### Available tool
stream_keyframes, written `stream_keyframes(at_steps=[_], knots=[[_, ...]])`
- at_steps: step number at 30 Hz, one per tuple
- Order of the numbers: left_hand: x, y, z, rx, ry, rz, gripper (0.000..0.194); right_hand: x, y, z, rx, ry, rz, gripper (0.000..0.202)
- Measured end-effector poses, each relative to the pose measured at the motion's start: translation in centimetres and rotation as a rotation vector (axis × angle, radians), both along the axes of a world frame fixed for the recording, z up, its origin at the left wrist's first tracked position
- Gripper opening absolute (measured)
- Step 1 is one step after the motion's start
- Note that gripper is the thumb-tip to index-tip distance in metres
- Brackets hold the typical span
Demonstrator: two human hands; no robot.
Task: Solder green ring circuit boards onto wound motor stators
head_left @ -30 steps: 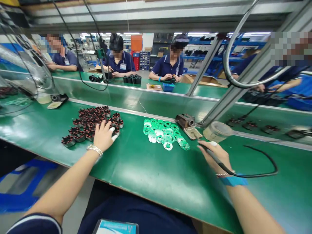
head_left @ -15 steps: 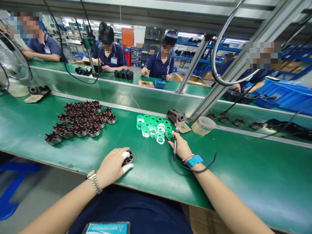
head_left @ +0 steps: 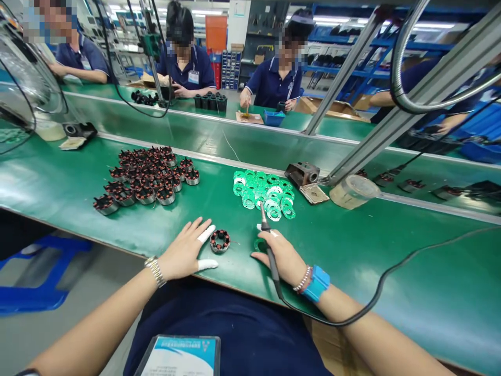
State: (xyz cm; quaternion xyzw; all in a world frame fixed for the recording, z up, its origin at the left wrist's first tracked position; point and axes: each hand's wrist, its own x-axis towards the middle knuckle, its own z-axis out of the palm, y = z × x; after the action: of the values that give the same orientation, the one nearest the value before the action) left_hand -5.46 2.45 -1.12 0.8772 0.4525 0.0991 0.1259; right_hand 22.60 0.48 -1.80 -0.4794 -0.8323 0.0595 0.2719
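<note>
A copper-wound motor stator (head_left: 219, 242) sits on the green bench, its ring of coils facing up. Just left of it, my left hand (head_left: 183, 250) lies open, white finger cots on thumb and forefinger, its fingers apart from the stator. My right hand (head_left: 284, 256) is closed around a soldering iron (head_left: 271, 258), whose tip points away from me. Between that hand's thumb and forefinger shows a green ring-shaped circuit board (head_left: 259, 244), partly hidden by the fingers. Beyond it lies a pile of similar ring boards (head_left: 249, 198).
Many stators (head_left: 144, 180) stand grouped at the left. A soldering iron stand (head_left: 303, 174) with a sponge tray (head_left: 313, 194) and a round tub (head_left: 354, 191) stand behind the boards. The iron's cable (head_left: 376, 297) crosses my right forearm. Co-workers (head_left: 274, 78) sit opposite.
My left hand has opened and come away from the stator. My right hand has moved from the pile towards me with the soldering iron and a ring board. The view has shifted.
</note>
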Motion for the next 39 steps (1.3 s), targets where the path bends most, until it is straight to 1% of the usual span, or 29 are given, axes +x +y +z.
stream_keyframes(at_steps=[2, 4, 6, 9, 12, 15, 18, 22, 25, 27, 29, 31, 34, 36, 39], knots=[[1.3, 1.2, 0.4, -0.056, -0.044, -0.013, 0.073, -0.6, -0.3, 0.1, -0.044, 0.041, 0.065, 0.036], [2.0, 1.9, 0.7, -0.119, -0.118, -0.016, 0.067, -0.4, -0.6, 0.0, -0.07, 0.094, 0.111, 0.028], [2.3, 1.8, 1.0, -0.193, -0.22, -0.009, 0.06, -0.2, -1.2, 0.0, -0.066, 0.124, 0.12, 0.021], [2.3, 0.6, 1.2, -0.316, -0.417, 0.06, 0.059, -0.8, -2.3, 0.1, -0.043, 0.154, 0.063, 0.02], [2.6, -1.0, 1.6, -0.447, -0.559, 0.116, 0.062, -2.4, -3.4, 0.9, -0.009, 0.248, -0.012, 0.022], [3.1, -1.9, 2.2, -0.547, -0.603, 0.101, 0.056, -3.8, -4.0, 1.8, 0.037, 0.394, -0.052, 0.022], [3.4, -2.3, 2.8, -0.586, -0.585, 0.091, 0.05, -4.5, -4.0, 2.3, 0.067, 0.497, -0.052, 0.023], [3.3, -2.2, 2.9, -0.575, -0.585, 0.093, 0.052, -4.4, -3.9, 2.4, 0.076, 0.511, -0.04, 0.019], [2.8, -2.0, 2.8, -0.575, -0.622, 0.032, 0.054, -4.3, -3.8, 2.7, -0.008, 0.478, -0.018, 0.014], [2.6, -2.0, 2.8, -0.567, -0.611, -0.019, 0.054, -4.2, -3.8, 2.9, -0.075, 0.469, 0.009, 0.012], [2.4, -2.2, 3.0, -0.503, -0.57, -0.034, 0.053, -4.3, -3.8, 2.8, -0.11, 0.476, 0.021, 0.011], [2.2, -2.4, 3.2, -0.374, -0.52, -0.026, 0.049, -4.6, -3.9, 2.3, -0.13, 0.474, 0.004, 0.016], [1.8, -2.7, 3.5, -0.201, -0.461, -0.039, 0.045, -5.0, -4.2, 1.3, -0.183, 0.407, 0.003, 0.035], [1.4, -2.8, 3.4, -0.171, -0.443, -0.043, 0.045, -5.2, -4.2, 0.7, -0.215, 0.336, 0.034, 0.045], [1.1, -2.7, 3.0, -0.182, -0.429, -0.035, 0.044, -5.0, -3.8, 0.4, -0.219, 0.28, 0.057, 0.043]])
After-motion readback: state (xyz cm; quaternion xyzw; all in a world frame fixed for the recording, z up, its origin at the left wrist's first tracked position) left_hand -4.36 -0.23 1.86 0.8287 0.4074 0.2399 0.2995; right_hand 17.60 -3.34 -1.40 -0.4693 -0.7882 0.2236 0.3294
